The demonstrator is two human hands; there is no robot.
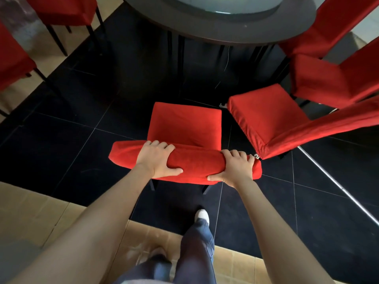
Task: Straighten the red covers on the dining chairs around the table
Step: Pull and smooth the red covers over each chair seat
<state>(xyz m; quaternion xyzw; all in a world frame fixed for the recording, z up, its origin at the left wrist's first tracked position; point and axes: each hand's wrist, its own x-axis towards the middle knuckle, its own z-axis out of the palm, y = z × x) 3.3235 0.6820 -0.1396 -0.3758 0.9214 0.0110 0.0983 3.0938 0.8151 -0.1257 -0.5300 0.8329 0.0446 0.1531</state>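
With the left hand [157,158] and right hand [235,168] both clamping the chair back [192,160], an uneven tug is risking skewing the cover [185,124] beyond them.

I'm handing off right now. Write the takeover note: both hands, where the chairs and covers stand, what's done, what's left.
Left hand: grips the top of the near chair's backrest, fingers over the far edge, thumb on the near face.
Right hand: grips the same backrest top near its right end.
Near chair: in front of the round table, its seat toward the table; seat cover looks smooth.
Chair to the right: stands close, angled; its cover shows folds at the seat edge.
More red-covered chairs at far right and upper left.
Done: cannot tell how many.
Left: finish this backrest cover, then check the others.
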